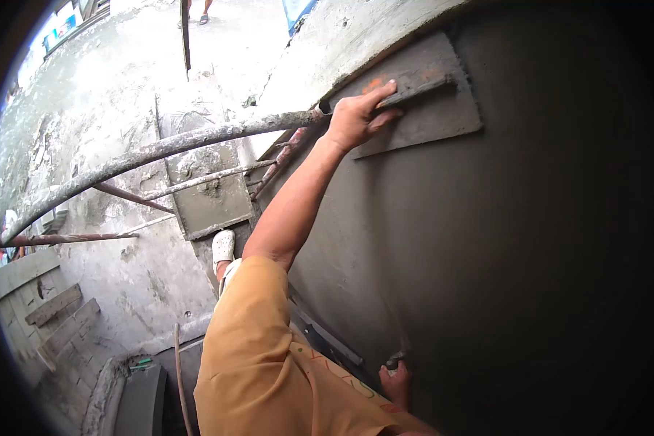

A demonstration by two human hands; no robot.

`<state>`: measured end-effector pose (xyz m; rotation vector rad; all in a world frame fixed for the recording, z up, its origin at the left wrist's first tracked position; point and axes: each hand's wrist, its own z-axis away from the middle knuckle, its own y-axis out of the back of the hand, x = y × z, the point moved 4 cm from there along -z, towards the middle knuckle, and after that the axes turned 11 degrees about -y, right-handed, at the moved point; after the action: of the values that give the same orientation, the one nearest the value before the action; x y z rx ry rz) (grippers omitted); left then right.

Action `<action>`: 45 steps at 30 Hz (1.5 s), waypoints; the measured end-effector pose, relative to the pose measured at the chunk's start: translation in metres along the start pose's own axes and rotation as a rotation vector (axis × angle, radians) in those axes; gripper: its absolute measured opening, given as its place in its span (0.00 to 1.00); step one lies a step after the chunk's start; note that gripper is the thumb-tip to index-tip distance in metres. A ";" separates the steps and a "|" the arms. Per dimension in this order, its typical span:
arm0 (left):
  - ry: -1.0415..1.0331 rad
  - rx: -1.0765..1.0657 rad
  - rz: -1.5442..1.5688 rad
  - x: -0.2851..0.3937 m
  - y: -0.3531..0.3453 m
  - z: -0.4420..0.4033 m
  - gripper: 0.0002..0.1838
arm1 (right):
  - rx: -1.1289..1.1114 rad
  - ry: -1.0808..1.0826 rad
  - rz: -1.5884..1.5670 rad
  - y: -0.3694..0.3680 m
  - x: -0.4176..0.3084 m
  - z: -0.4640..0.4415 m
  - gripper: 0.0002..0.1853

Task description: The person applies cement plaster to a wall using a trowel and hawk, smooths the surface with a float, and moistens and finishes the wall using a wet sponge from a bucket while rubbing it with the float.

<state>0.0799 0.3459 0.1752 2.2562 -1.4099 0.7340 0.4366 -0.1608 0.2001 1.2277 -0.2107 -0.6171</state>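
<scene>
My left hand (357, 118) reaches up along the wall and is closed around the handle of a plastering float (432, 109). The float's broad rectangular plate lies against the grey plastered wall (487, 254), just below a pale ledge; orange marks show near its handle. Low at the wall, my right hand (396, 381) is closed around a small grey, mortar-smeared tool (395, 358). Its far end blends into the dark wall, so I cannot make out its kind. A faint streak runs down the wall between the two hands.
A mortar-crusted scaffold tube (174, 142) crosses beside my left arm, with thinner rails below. A board of wet mortar (214, 200) lies beneath them, near a foot in a white clog (224, 245). Planks (54, 305) lean at lower left. Another person's feet (204, 18) show at the top.
</scene>
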 end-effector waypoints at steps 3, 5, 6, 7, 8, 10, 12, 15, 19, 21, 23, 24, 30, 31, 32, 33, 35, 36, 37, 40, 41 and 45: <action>-0.090 0.091 0.087 -0.006 -0.005 0.008 0.28 | -0.017 -0.090 -0.013 0.006 -0.017 0.000 0.16; -0.061 0.050 0.091 0.011 -0.002 -0.025 0.28 | -0.034 -0.096 0.015 0.003 -0.021 -0.008 0.17; -0.062 0.048 0.078 0.031 0.001 -0.050 0.27 | -0.034 -0.075 0.016 -0.001 -0.014 -0.007 0.17; -0.061 0.049 0.070 0.055 0.001 -0.079 0.26 | -0.032 -0.057 0.020 0.000 -0.010 -0.005 0.17; -0.100 0.125 0.040 0.079 -0.001 -0.107 0.26 | -0.040 -0.054 0.031 0.002 -0.015 -0.006 0.17; -0.140 0.199 -0.005 0.098 0.001 -0.130 0.25 | -0.051 -0.071 0.065 0.002 -0.032 -0.015 0.17; -0.120 0.221 0.032 0.102 -0.001 -0.137 0.25 | -0.043 -0.059 0.077 0.003 -0.033 -0.022 0.17; -0.035 0.150 0.020 0.059 0.001 -0.080 0.26 | -0.035 -0.076 0.053 0.002 -0.024 -0.027 0.17; -0.020 0.128 0.092 -0.016 -0.003 0.012 0.31 | -0.043 -0.117 0.061 0.007 -0.033 -0.022 0.16; 0.005 0.140 0.135 -0.013 -0.006 0.012 0.31 | -0.051 -0.116 0.061 0.007 -0.030 -0.020 0.16; 0.028 0.185 0.187 0.008 -0.011 0.002 0.30 | -0.058 -0.101 0.059 0.007 -0.036 -0.027 0.16; 0.025 0.129 0.149 0.029 -0.006 -0.023 0.30 | -0.032 -0.070 0.072 0.007 -0.042 -0.027 0.16; -0.038 0.083 0.154 0.026 0.005 -0.047 0.26 | -0.041 -0.075 -0.009 0.015 -0.058 -0.028 0.15; 0.021 0.058 0.146 0.013 0.003 -0.024 0.25 | -0.044 -0.083 -0.038 0.019 -0.052 -0.026 0.15; 0.045 0.099 0.173 -0.008 -0.002 0.001 0.25 | -0.039 -0.077 -0.043 0.020 -0.043 -0.026 0.15; 0.078 0.085 0.200 -0.017 -0.006 0.018 0.26 | -0.009 -0.060 -0.032 0.019 -0.034 -0.025 0.15; 0.088 0.100 0.212 0.006 -0.004 0.017 0.28 | 0.019 -0.043 -0.009 0.020 -0.029 -0.017 0.15; 0.092 0.129 0.290 0.023 -0.007 0.018 0.29 | 0.056 0.041 -0.018 0.024 -0.042 -0.014 0.15; 0.010 0.108 0.235 0.042 -0.007 0.011 0.29 | 0.094 0.128 -0.025 0.028 -0.053 -0.017 0.14; 0.046 -0.022 0.199 0.035 0.008 -0.029 0.27 | -0.017 -0.089 0.015 0.031 -0.048 -0.021 0.14; 0.140 -0.052 0.228 0.024 0.009 -0.041 0.27 | -0.009 -0.094 0.011 0.030 -0.047 -0.025 0.14; 0.034 0.052 0.195 0.003 -0.005 0.010 0.27 | 0.023 -0.087 0.029 0.036 -0.045 -0.014 0.14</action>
<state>0.0874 0.3400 0.1688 2.1539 -1.6281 0.8749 0.4183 -0.1175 0.2367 1.2188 -0.3088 -0.6447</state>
